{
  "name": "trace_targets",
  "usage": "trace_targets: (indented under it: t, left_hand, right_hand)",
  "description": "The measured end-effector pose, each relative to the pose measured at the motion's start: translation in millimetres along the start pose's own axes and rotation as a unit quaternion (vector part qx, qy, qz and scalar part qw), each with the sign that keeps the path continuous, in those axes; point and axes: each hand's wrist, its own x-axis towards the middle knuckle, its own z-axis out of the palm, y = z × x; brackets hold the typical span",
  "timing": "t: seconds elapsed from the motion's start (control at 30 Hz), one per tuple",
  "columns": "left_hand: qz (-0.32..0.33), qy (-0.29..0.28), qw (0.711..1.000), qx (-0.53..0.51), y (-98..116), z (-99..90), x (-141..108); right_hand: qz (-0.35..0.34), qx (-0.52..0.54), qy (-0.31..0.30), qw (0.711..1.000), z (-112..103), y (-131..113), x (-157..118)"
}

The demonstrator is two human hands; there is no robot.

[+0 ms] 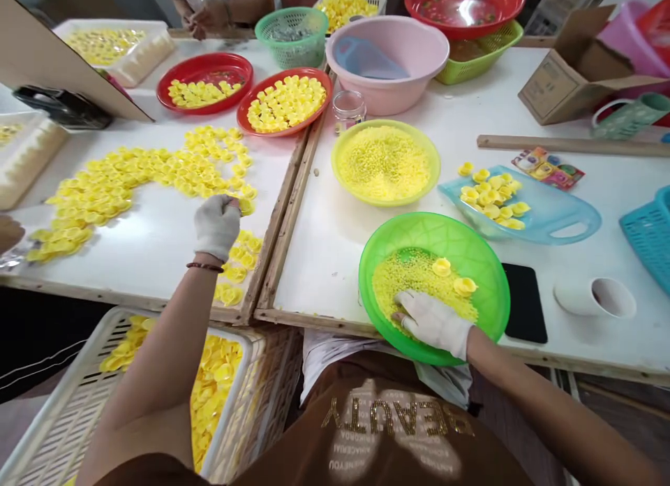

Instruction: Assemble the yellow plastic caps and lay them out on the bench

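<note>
Head view: left hand [217,226], fingers narrow, right at a yellow cup [246,206]; right hand [433,321] dips into yellow beads [390,280] in the green bowl [486,262], finger gap impossible to tell.

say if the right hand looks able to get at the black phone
Likely yes: the right hand is in the green bowl and would have to clear its rim, but the black phone beside it looks mostly uncovered.

Left grip [217,227]: raised forward, fingers curled | Right grip [435,323]: lower, fingers bent downward
</note>
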Motion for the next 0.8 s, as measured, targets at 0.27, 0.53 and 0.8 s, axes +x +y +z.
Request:
trace_targets:
  t: [0.27,0.53,0.8]
  left_hand:
    - [-0.003,-0.122,0.979,0.163,-22,4.8,14]
    - [0.233,-0.091,0.967,0.042,103,74.9,-44]
    - [0.278,-0.431,0.857,0.055,216,233.4,-152]
  right_hand:
    - [0.062,0.464,0.079,0.88,-18,9,2]
    - [0.087,0.9,0.159,0.396,-44,42,-9]
    - [0.039,0.897,0.27,0.348,-44,57,-29]
